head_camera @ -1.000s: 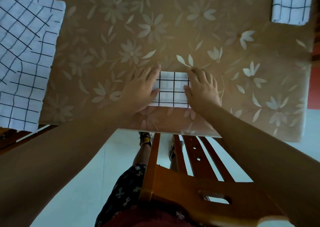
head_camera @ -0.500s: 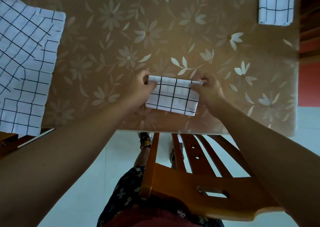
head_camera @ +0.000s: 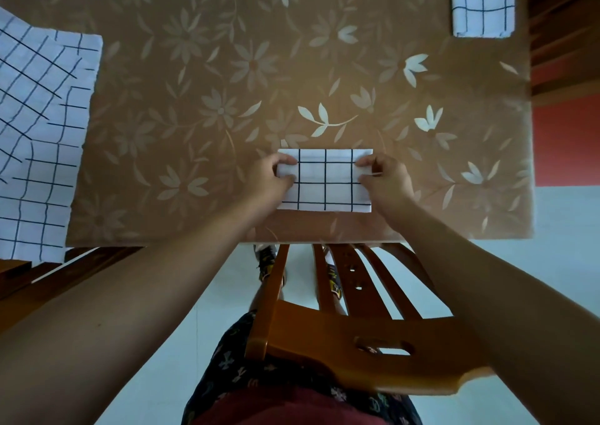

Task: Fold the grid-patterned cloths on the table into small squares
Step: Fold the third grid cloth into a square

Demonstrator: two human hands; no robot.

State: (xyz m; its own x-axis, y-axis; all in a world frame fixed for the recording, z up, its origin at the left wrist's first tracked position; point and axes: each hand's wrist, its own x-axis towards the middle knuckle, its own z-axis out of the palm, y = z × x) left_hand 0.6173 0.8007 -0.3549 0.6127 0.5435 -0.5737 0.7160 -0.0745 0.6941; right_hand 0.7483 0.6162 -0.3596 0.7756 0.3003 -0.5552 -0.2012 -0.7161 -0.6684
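Nearest to us stands the back of a wooden chair (head_camera: 341, 353), pushed up to the near edge of the tabletop (head_camera: 194, 77), which wears a brown flowered cover. Just beyond that edge, about midway along it, lies the folded cloth (head_camera: 324, 181), a white rectangle with dark grid lines, flat on the cover. Its long axis runs left to right, parallel to the near edge, and its short ends point toward the tabletop's left and right edges. We see the left hand (head_camera: 268, 181) at the left short end and the right hand (head_camera: 388, 182) at the right one, so the cloth lies between the two grips. Each hand pinches the far half of its end between curled fingers and thumb. Along the left edge an unfolded grid cloth (head_camera: 42, 125) is spread out, hanging past the near left corner. At the far right corner rests another folded grid cloth (head_camera: 482, 2), well apart from the hands.
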